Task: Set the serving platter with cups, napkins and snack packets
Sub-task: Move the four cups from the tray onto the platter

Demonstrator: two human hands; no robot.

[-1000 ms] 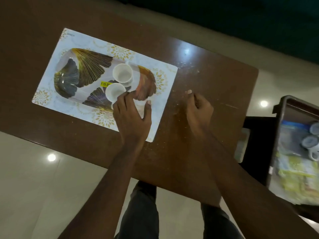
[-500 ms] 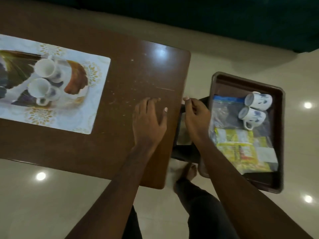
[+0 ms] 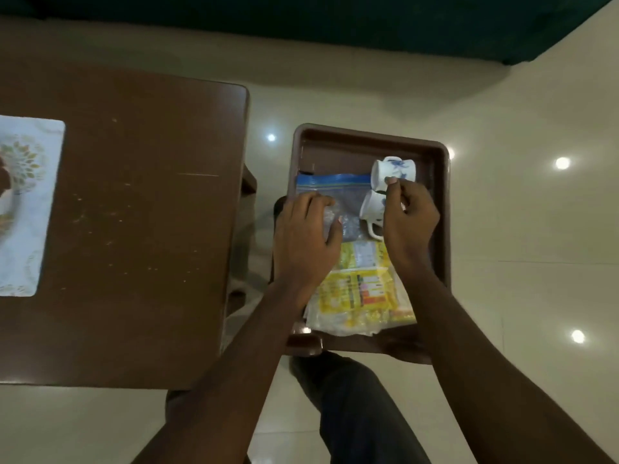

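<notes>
A brown tray (image 3: 438, 209) on the floor side holds two white cups with blue flowers, a clear zip bag (image 3: 335, 189) and yellow snack packets (image 3: 358, 293). The far cup (image 3: 390, 170) lies on its side; the near cup (image 3: 371, 207) lies just below it. My right hand (image 3: 407, 221) is over the cups, its thumb and fingertips pinching at the rim of the far cup. Spread flat on the zip bag, my left hand (image 3: 306, 236) holds nothing. The serving platter is almost out of view at the left edge.
The brown wooden table (image 3: 134, 229) fills the left, with a white patterned placemat (image 3: 30, 209) at its far left. My dark-trousered legs (image 3: 355, 406) are below the tray. Shiny tiled floor (image 3: 536, 229) surrounds the tray.
My view has swung right from the table to the tray. Both hands moved off the table onto the tray: left onto the zip bag, right onto the cups.
</notes>
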